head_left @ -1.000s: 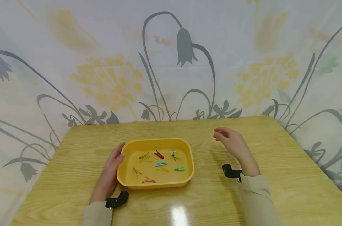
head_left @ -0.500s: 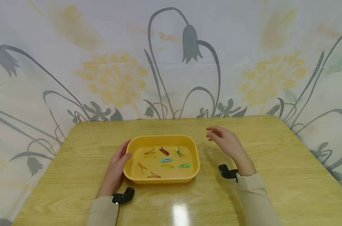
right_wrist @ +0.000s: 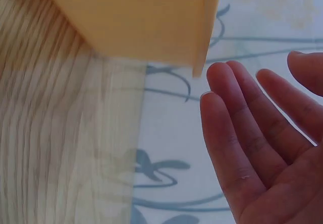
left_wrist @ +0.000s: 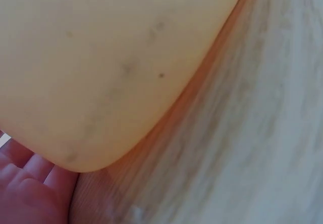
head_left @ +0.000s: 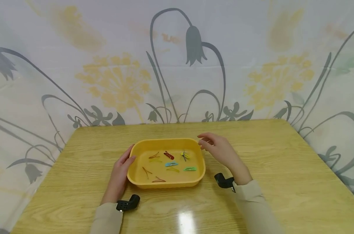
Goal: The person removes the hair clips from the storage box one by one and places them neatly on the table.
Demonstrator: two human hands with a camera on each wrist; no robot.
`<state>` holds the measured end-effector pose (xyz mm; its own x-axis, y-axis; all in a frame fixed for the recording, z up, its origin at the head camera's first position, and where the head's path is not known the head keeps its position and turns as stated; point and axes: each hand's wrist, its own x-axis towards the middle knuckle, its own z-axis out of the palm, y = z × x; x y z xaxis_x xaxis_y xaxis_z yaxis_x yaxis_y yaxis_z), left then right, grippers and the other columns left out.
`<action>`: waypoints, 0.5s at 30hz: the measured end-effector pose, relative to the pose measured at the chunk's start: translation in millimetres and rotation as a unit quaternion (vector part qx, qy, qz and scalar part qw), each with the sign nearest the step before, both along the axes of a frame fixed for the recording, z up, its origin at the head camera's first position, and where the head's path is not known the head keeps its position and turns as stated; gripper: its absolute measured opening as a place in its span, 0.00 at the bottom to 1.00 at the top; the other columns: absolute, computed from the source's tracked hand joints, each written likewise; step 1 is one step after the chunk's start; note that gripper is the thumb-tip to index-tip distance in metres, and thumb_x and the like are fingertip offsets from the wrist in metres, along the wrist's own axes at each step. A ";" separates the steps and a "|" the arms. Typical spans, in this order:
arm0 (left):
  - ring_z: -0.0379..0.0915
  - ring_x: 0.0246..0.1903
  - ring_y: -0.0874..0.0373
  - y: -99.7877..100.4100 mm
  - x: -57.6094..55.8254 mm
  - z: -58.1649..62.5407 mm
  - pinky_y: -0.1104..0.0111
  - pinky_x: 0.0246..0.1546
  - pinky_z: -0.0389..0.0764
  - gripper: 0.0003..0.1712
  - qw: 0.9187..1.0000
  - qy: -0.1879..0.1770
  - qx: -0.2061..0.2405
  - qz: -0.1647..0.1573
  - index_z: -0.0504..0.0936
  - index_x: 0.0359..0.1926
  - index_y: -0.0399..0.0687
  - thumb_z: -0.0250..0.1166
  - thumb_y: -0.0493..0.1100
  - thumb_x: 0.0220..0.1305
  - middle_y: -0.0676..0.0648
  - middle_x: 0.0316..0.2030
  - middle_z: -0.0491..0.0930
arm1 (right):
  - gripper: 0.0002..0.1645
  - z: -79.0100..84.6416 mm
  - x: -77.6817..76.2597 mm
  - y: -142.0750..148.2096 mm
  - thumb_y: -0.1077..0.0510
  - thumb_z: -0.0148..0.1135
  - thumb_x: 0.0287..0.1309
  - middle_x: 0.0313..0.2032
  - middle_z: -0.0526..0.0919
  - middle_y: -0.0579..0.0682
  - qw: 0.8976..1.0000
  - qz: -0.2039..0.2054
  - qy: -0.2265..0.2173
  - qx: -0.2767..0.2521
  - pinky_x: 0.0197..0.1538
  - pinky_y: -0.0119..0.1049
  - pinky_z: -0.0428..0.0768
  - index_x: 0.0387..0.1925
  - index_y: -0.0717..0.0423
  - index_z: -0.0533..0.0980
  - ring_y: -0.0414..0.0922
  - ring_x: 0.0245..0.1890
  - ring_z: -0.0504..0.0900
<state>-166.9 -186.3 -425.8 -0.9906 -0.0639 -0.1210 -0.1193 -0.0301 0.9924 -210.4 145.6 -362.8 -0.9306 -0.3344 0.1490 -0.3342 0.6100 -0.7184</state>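
Left hand (head_left: pixel 120 169): fingers outstretched against the left wall of the yellow tray (head_left: pixel 167 185), thumb at its rim.
Right hand (head_left: pixel 220 149): fingers loosely extended beside the far right corner, holding nothing; contact cannot be told.
Tray place: on the surface (head_left: pixel 285 175), between the hands.
Progress: left side seems steadied, right side apparently not yet held.
Clips (head_left: pixel 171 164): scattered inside, none picked up.
In the way: the tray's right wall.
Behind: flower-patterned cloth (head_left: pixel 177 52).

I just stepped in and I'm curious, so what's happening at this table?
A person's left hand holds the left side of a yellow tray on the wooden table. Their right hand is close to the tray's far right corner, holding nothing. Several colorful clips lie scattered inside the tray.
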 end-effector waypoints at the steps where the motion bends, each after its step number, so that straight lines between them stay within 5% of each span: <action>1: 0.50 0.61 0.67 -0.3 0.0 -0.4 0.69 0.58 0.59 0.27 1.000 -0.002 0.000 0.001 0.61 0.64 0.63 0.52 0.51 0.64 0.61 0.63 0.56 | 0.19 0.3 0.8 -3.7 0.50 0.50 0.62 0.39 0.80 0.48 1.000 0.005 0.001 -0.001 0.37 0.36 0.77 0.52 0.50 0.72 0.42 0.34 0.79; 8: 0.50 0.61 0.67 -0.7 -0.4 -1.6 0.69 0.57 0.60 0.27 1.000 -0.004 0.010 -0.005 0.60 0.64 0.63 0.52 0.51 0.64 0.61 0.64 0.55 | 0.21 0.4 7.7 -25.3 0.50 0.51 0.61 0.37 0.80 0.47 0.999 0.038 0.001 0.001 0.39 0.36 0.76 0.52 0.54 0.72 0.38 0.34 0.78; 15: 0.55 0.60 0.63 -0.7 -0.7 -0.1 0.69 0.55 0.63 0.30 1.000 -0.022 0.015 -0.004 0.57 0.66 0.51 0.51 0.50 0.65 0.54 0.64 0.55 | 0.20 0.7 14.4 -42.7 0.48 0.52 0.60 0.40 0.79 0.43 0.998 0.049 -0.019 0.017 0.40 0.36 0.75 0.52 0.50 0.72 0.39 0.37 0.77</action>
